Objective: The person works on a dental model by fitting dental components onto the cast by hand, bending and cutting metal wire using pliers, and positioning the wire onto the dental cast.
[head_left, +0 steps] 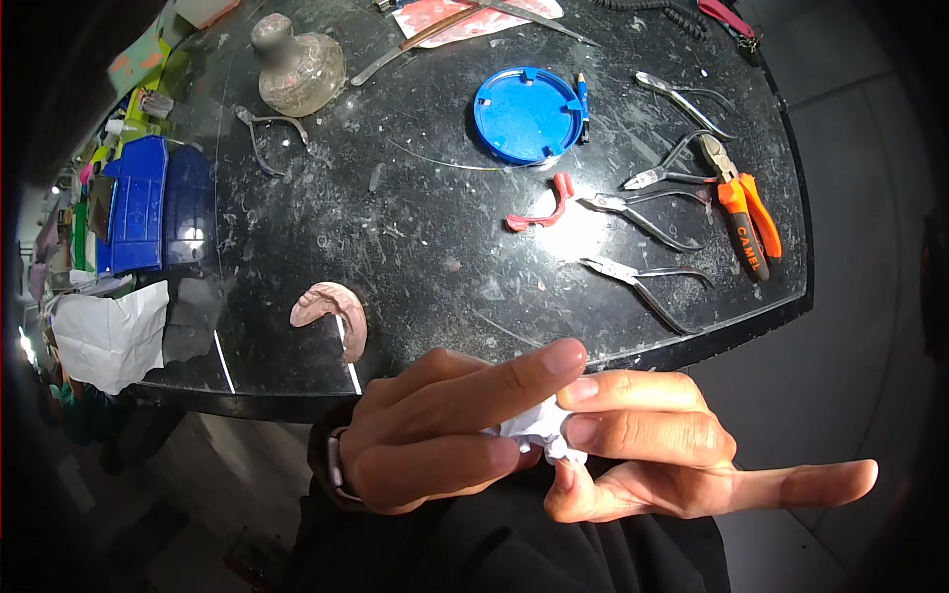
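A small white plaster dental cast (537, 425) is held between both hands, just in front of the bench edge. My left hand (435, 425), with a watch band at its wrist, grips the cast from the left, and its index finger stretches over the top. From the right, my right hand (652, 445) pinches the cast between fingertips and thumb; one finger points away to the right. Tooth shapes show along the cast's lower edge, while the fingers hide much of the rest. On the bench beyond lie a pinkish horseshoe-shaped piece (341, 311) and a red wax rim (546, 210).
Several wire pliers (643, 217) and orange-handled cutters (741, 208) lie on the right of the black bench (425, 227). A blue round lid (529, 114) sits at the back middle. Left are a glass burner (301, 74), a blue bin (136, 203) and crumpled paper (114, 331).
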A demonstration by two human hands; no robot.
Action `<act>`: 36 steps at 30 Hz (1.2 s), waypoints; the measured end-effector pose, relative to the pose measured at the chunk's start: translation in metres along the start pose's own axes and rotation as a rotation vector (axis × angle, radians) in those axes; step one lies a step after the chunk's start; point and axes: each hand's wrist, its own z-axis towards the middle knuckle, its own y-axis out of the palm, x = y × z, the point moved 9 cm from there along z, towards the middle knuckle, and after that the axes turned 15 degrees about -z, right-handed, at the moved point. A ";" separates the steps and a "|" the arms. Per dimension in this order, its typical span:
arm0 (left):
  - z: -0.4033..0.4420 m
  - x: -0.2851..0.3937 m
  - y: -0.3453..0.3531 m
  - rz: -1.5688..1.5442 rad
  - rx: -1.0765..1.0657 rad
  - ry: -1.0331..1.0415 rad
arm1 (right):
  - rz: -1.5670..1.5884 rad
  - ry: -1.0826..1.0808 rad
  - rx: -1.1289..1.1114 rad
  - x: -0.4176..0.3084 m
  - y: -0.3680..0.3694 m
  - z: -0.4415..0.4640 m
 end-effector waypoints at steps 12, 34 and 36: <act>0.002 0.004 -0.009 0.066 0.179 0.000 | 0.381 0.399 -0.040 0.023 -0.001 -0.013; 0.016 0.015 -0.012 0.112 0.139 0.031 | 0.250 0.160 0.067 0.011 -0.005 -0.009; 0.017 0.016 -0.013 0.139 0.086 0.027 | 0.275 0.171 0.075 0.012 -0.005 -0.010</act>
